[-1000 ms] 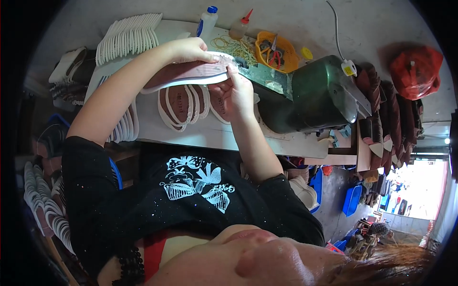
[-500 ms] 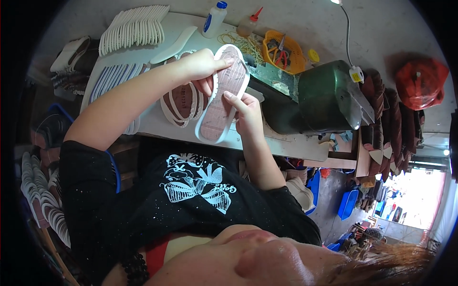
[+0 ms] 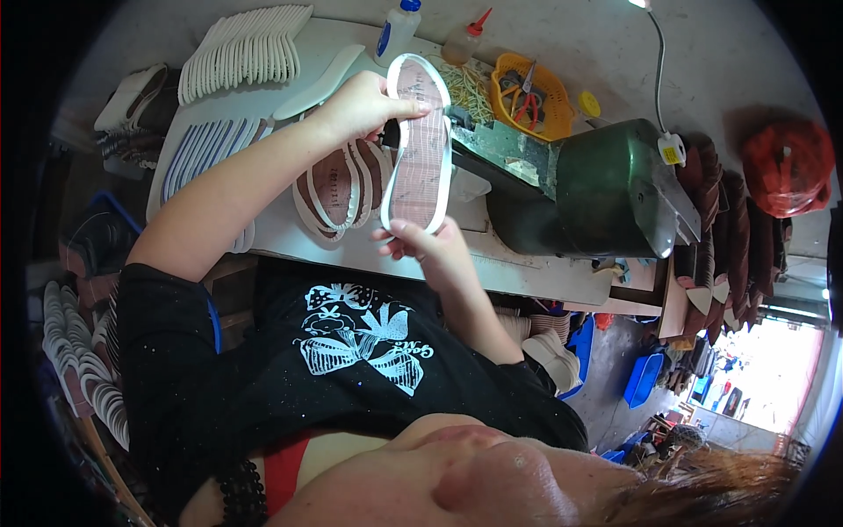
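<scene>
Gripping a single brown, white-rimmed sole [image 3: 420,171], two hands keep it raised lengthwise above the table [image 3: 544,274]. One of them, the left hand [image 3: 367,107], is closed on the upper half, its thumb pressed flat on the brown face and its fingers bent behind the edge. The other, the right hand [image 3: 435,244], is nearly closed at the lower end, one thumb on the rim and the fingers half curled beneath.

Just left of the held piece lie at least two more brown soles [image 3: 332,186] with pale edging, overlapping, so an exact count is not possible. One loose white sole [image 3: 323,83] rests farther back. Two rows stand on the table's left part: a white row [image 3: 241,54] and a blue-edged row [image 3: 209,151], each too tightly packed to count. Along the back are two bottles, one blue-capped bottle [image 3: 398,37] and one red-tipped bottle [image 3: 461,44], then one heap of rubber bands [image 3: 470,95], one yellow basket [image 3: 562,110] with several tools in it and one small yellow lid [image 3: 589,104]. To the right sits one dark green machine [image 3: 615,189]; beyond it hangs one red bag [image 3: 788,167].
</scene>
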A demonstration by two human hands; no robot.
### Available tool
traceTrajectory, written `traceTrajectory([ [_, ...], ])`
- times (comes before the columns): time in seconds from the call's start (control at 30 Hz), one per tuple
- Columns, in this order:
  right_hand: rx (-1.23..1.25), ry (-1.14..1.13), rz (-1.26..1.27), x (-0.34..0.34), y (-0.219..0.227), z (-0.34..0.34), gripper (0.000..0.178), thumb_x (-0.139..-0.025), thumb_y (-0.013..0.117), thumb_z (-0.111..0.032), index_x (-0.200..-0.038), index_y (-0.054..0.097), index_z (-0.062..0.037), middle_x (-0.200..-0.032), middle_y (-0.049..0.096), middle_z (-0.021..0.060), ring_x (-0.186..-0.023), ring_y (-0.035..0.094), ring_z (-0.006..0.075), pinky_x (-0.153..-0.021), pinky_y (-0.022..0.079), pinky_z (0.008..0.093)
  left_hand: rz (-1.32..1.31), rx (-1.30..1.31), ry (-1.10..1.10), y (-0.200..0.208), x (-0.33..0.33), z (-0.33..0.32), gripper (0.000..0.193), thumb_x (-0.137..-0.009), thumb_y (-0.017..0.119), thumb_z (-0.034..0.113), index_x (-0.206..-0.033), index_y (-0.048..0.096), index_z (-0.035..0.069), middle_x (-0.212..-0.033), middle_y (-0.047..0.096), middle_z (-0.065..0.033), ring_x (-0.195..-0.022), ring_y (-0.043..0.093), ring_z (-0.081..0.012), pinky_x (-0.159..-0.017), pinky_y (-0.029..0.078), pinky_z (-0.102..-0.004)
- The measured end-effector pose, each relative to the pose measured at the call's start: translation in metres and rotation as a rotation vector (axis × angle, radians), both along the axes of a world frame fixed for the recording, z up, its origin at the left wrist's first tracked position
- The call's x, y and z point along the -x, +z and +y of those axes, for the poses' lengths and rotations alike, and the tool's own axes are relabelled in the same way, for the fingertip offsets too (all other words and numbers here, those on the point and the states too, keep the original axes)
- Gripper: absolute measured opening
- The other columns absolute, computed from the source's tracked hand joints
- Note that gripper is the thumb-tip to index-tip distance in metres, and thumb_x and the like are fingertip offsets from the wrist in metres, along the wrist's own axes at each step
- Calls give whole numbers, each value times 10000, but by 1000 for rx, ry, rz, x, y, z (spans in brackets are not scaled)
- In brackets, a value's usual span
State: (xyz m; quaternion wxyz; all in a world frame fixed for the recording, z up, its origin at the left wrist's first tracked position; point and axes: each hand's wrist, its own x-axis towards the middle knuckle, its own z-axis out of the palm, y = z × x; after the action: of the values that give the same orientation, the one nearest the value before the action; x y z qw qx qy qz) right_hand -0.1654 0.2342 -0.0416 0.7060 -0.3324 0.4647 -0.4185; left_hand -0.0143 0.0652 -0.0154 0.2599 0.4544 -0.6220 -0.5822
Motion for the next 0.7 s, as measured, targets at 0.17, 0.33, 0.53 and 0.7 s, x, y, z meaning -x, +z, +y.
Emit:
traceTrajectory([
  [0.17, 61, -168, -101, -7, -2, -4, 287, -886, 565, -254, -983, 617, 11, -857, 685, 164, -679, 671, 190, -599, 493, 269, 37, -54, 16, 8, 1, -11, 371, -748, 755, 363, -715, 636, 13, -476, 474, 8, -363, 417, -76, -353, 321, -228],
  [0.33, 163, -332, -105, -14, -4, -28, 301, -901, 534, -278, -966, 610, 7, -828, 683, 175, -648, 670, 197, -583, 496, 269, -82, -85, 48, 4, -1, -41, 481, -692, 780, 444, -657, 574, 11, -458, 445, 11, -362, 412, -84, -348, 320, -230],
  [0.53, 157, -410, -186, -24, -2, -60, 314, -901, 532, -279, -962, 601, 20, -803, 671, 160, -634, 655, 192, -559, 507, 267, -703, 50, -148, 21, -1, -80, 720, -687, 654, 666, -769, 592, -46, -655, 567, -137, -581, 595, -216, -515, 500, -340],
  [0.7, 152, -466, -226, -32, 3, -77, 321, -915, 519, -277, -988, 588, 28, -797, 672, 156, -616, 658, 188, -550, 534, 270, -749, 1109, 0, -2, 10, -103, 644, -784, 623, 550, -1019, 605, -49, -1178, 510, -191, -1101, 506, -266, -923, 416, -323],
])
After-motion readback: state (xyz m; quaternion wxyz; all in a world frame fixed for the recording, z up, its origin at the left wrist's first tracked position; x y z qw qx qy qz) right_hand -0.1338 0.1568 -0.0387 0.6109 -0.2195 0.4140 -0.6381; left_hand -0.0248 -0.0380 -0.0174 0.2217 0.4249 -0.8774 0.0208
